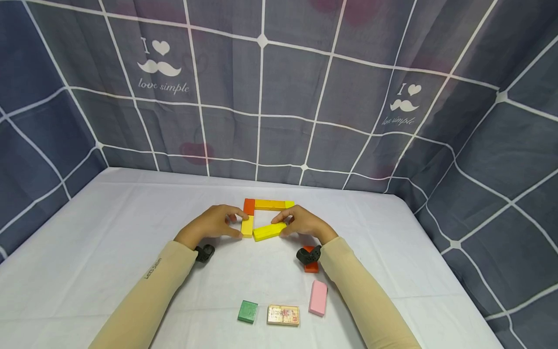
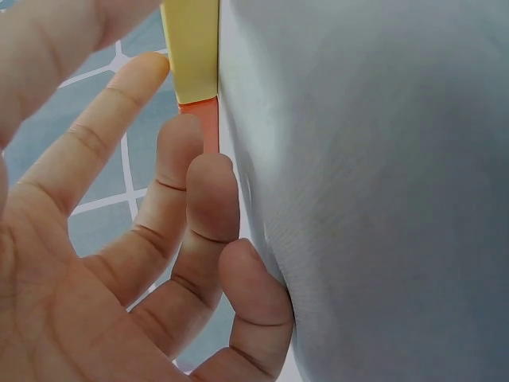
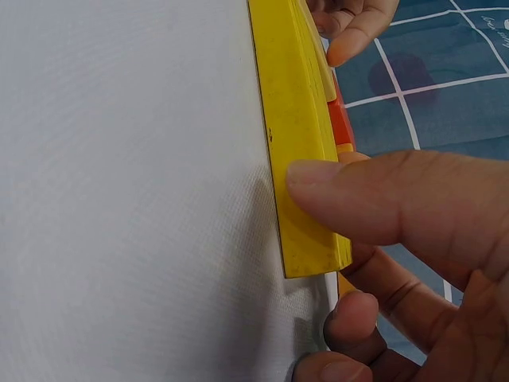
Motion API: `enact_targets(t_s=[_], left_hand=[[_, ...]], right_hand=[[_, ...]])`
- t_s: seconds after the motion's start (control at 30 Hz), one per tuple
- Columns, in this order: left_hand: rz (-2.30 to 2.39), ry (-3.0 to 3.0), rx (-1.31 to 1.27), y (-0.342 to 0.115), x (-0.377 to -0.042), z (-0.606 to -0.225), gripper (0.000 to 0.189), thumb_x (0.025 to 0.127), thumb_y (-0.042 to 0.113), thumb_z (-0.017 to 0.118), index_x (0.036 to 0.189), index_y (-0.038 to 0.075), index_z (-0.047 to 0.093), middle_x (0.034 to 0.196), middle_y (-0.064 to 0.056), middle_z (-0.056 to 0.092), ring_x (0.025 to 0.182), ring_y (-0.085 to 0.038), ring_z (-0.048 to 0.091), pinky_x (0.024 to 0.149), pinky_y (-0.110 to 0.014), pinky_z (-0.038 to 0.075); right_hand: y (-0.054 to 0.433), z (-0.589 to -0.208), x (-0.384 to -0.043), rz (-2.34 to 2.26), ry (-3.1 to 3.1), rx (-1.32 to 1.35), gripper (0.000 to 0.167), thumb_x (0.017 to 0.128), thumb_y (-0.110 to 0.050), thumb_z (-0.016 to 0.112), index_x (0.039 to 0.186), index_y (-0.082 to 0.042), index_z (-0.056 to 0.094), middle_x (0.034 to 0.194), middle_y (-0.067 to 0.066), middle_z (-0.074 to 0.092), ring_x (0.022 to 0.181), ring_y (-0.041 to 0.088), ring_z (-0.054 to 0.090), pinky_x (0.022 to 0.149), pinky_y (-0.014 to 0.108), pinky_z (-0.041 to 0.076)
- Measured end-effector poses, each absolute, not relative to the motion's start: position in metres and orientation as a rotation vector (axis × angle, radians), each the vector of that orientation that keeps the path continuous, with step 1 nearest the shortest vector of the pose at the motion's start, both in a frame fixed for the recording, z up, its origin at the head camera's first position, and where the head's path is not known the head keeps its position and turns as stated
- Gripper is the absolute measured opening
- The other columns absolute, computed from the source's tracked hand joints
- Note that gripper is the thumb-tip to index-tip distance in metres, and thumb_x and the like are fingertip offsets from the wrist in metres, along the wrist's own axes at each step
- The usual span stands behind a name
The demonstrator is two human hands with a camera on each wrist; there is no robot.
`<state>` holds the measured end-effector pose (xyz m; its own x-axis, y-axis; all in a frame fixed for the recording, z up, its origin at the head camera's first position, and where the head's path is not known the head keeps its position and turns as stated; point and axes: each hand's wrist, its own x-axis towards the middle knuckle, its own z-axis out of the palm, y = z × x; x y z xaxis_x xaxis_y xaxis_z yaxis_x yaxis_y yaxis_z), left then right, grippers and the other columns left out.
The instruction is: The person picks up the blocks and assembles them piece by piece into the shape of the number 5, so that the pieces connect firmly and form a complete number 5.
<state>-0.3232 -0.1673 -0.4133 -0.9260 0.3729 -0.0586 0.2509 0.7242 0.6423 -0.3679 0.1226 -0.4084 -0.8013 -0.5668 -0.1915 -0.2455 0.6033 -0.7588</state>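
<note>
In the head view my right hand (image 1: 302, 220) pinches one end of a bright yellow block (image 1: 269, 231), thumb on its near side and fingers behind. This block lies at a slant, its other end close to a pale yellow block (image 1: 247, 226). My left hand (image 1: 213, 222) touches that pale block with the index fingertip (image 2: 151, 68), the other fingers loosely bent beside it. An orange-red block (image 1: 249, 206) continues behind the pale one. From there a golden-yellow block (image 1: 269, 205) runs along the back to a small lime-yellow block (image 1: 289, 204), partly hidden by the right hand.
A red block (image 1: 311, 266) lies under the right wrist, partly covered by its black strap (image 1: 308, 255). Nearer me are a pink block (image 1: 318, 298), a printed cream block (image 1: 283, 315) and a green block (image 1: 247, 311). A checked curtain (image 1: 231, 135) stands behind the white-covered table (image 1: 131, 208).
</note>
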Motion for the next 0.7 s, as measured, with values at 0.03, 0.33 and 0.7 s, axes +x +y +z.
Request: enact_targets(t_s=[0.03, 0.33, 0.7], left_hand=[[0.984, 2.742, 0.495, -0.1669, -0.323, -0.4134, 0.051, 0.086, 0.015, 0.093, 0.133, 0.007, 0.076, 0.112, -0.013, 0.07, 0.1, -0.029, 0.06, 0.09, -0.044, 0.054], [0.991, 2.736, 0.479, -0.1659, -0.3219, -0.4133, 0.051, 0.086, 0.014, 0.093, 0.133, 0.007, 0.075, 0.113, -0.013, 0.07, 0.101, -0.029, 0.06, 0.091, -0.044, 0.053], [0.987, 2.738, 0.488, -0.166, -0.3213, -0.4105, 0.05, 0.087, 0.014, 0.092, 0.134, 0.006, 0.075, 0.113, -0.014, 0.07, 0.101, -0.03, 0.059, 0.09, -0.043, 0.053]], right_hand=[[0.1227, -0.4084, -0.368, -1.051, 2.419, -0.649, 0.038, 0.087, 0.007, 0.083, 0.124, -0.002, 0.079, 0.122, 0.007, 0.076, 0.095, 0.018, 0.054, 0.087, 0.028, 0.046], [0.1197, -0.4125, -0.3712, -1.111, 2.461, -0.547, 0.037, 0.087, 0.005, 0.085, 0.122, -0.002, 0.08, 0.119, 0.007, 0.074, 0.085, 0.018, 0.053, 0.076, 0.027, 0.044], [0.1174, -0.4116, -0.3705, -1.114, 2.475, -0.535, 0.036, 0.088, 0.005, 0.085, 0.123, -0.002, 0.08, 0.121, 0.008, 0.073, 0.09, 0.019, 0.054, 0.08, 0.027, 0.045]])
